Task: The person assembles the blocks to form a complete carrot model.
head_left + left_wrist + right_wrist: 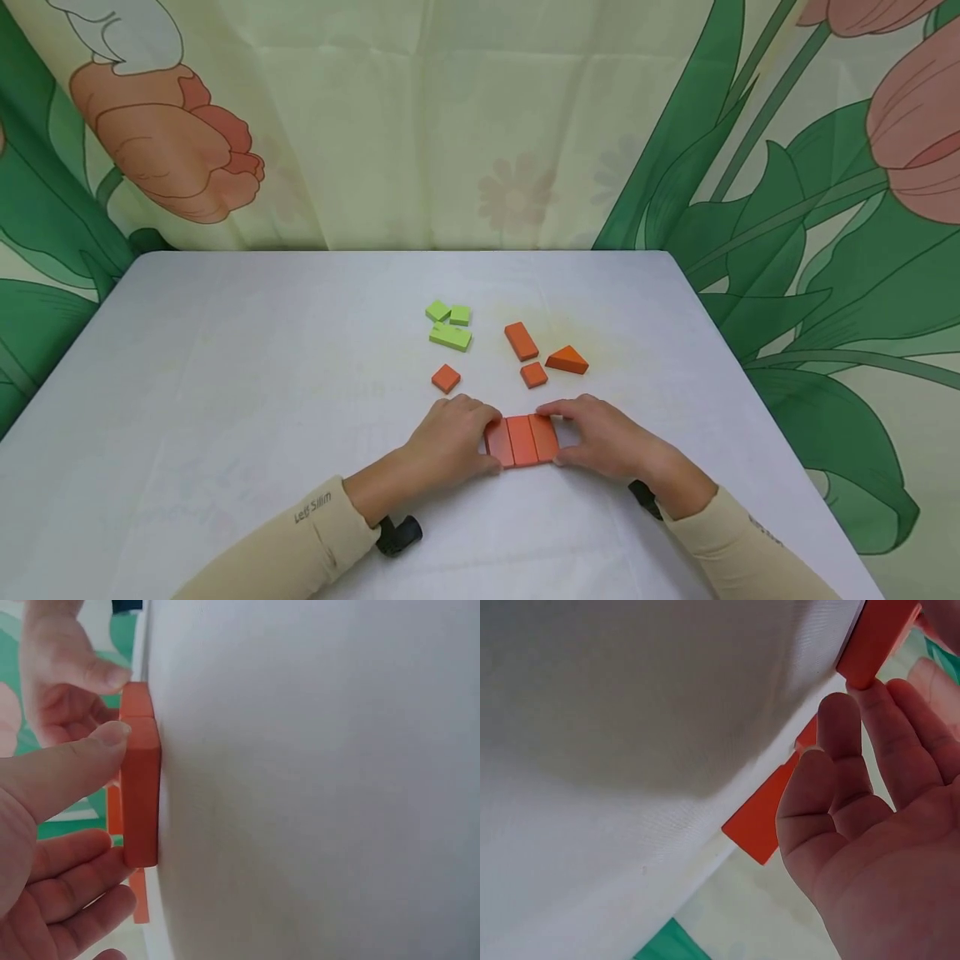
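Note:
Three orange rectangular blocks (pixel 522 441) lie side by side, long edges together, on the white-covered table. My left hand (pixel 453 440) grips the left block, thumb at its near end and forefinger at its far end. In the left wrist view its thumb (pixel 109 739) rests at one end of that orange block (pixel 141 799), with a fingertip at the other. From the other side, my right hand (pixel 611 437) holds the right block by its near and far corners. The right wrist view shows a fingertip right at an end of that orange block (pixel 876 641).
Beyond the hands lie a small orange square block (pixel 446 378), another orange square block (pixel 534 375), an orange oblong block (pixel 521 342) and an orange triangular block (pixel 567 360). Farther back are a green oblong block (pixel 451 337) and two small green blocks (pixel 460 315). A patterned curtain (pixel 450 125) hangs behind.

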### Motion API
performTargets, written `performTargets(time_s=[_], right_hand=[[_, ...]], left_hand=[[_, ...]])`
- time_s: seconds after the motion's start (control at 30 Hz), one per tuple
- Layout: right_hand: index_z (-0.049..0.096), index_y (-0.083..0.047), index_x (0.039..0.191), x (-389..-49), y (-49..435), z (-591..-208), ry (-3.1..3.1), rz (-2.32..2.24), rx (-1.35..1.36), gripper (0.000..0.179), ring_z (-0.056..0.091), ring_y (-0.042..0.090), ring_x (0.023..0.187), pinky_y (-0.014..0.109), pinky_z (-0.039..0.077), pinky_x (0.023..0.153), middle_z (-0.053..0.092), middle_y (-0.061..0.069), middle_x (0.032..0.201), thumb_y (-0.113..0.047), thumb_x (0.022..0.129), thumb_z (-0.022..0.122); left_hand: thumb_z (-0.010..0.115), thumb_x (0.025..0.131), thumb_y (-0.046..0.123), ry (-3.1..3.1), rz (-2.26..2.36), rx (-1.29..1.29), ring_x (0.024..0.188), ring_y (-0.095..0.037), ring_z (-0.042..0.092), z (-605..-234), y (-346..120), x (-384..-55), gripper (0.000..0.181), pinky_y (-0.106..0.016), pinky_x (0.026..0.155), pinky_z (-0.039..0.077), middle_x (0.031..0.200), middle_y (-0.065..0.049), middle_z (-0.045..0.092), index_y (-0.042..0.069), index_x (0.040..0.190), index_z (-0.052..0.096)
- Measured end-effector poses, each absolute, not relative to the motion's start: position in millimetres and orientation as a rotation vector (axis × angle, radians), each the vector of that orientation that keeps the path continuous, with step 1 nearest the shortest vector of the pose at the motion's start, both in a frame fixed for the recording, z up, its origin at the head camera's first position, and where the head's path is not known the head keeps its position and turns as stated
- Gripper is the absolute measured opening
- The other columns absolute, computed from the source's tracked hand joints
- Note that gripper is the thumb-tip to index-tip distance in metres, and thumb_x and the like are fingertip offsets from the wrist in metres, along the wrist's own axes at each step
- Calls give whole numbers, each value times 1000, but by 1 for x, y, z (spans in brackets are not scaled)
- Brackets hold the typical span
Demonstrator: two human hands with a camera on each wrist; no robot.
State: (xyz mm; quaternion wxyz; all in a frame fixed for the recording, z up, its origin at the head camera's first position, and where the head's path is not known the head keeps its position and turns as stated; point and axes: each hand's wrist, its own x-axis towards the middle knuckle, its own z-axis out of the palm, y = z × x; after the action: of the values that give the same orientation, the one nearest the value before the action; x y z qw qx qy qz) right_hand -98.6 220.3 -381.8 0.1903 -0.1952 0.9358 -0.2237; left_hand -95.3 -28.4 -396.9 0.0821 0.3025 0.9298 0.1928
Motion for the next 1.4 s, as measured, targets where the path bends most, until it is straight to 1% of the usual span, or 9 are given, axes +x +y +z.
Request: performTargets(time_s=[0.27,0.53,0.63,0.77,0.87,1.0,1.1,1.2,1.4], right_hand=[[61,-14,136,-95,224,-384,2612,-684,-525,56,55,24,109,45,47,92,61,0,120,-17,83,81],[60,-12,137,-97,223,-387,2590,-702,-550,57,57,22,107,45,48,91,62,-1,125,-18,84,81],[60,-13,137,-98,222,-386,2585,-695,-526,57,57,21,107,44,48,90,62,-2,125,-19,84,81],[61,-15,137,-99,221,-385,2583,-678,-449,58,57,19,107,43,48,91,62,-4,124,-19,83,83],[61,-16,136,-99,221,-385,2582,-675,-427,59,57,19,106,43,48,91,62,-4,123,-19,82,83],[61,-16,136,-99,221,-386,2582,-693,-455,58,57,20,106,44,47,92,62,-3,121,-18,82,82],[61,-15,136,-98,221,-386,2586,-696,-488,58,58,20,105,45,47,91,63,-3,119,-19,82,83],[61,-16,135,-98,222,-386,2590,-693,-493,58,57,19,104,44,47,90,63,-3,116,-19,81,83],[61,-16,135,-98,222,-385,2595,-689,-499,58,57,19,103,44,47,90,63,-3,116,-18,82,83]], left_hand=[[86,80,37,2785,566,901,112,-22,57,-398,-28,-91,54,-41,93,45,116,-2,67,9,122,67],[84,81,39,2742,636,852,118,-24,54,-402,-31,-97,60,-44,98,44,123,-3,65,8,128,65],[84,82,37,2728,742,857,122,-27,54,-398,-35,-110,60,-47,101,43,125,-6,65,6,129,63],[82,85,31,2787,757,835,126,-31,52,-387,-40,-142,58,-50,102,42,131,-10,63,4,131,62],[80,87,31,2841,666,760,130,-31,48,-384,-43,-169,57,-51,102,42,136,-9,60,6,135,60],[77,90,31,2833,599,686,131,-31,46,-386,-53,-196,56,-51,103,40,137,-7,59,10,139,58],[75,91,27,2819,585,694,128,-31,49,-391,-63,-210,53,-51,101,41,132,-5,62,12,140,60],[73,92,22,2827,585,691,126,-32,50,-395,-70,-219,48,-51,100,41,128,-5,65,12,137,62],[69,94,14,2855,575,636,126,-33,51,-400,-75,-228,37,-51,100,41,127,-8,66,10,131,67]])
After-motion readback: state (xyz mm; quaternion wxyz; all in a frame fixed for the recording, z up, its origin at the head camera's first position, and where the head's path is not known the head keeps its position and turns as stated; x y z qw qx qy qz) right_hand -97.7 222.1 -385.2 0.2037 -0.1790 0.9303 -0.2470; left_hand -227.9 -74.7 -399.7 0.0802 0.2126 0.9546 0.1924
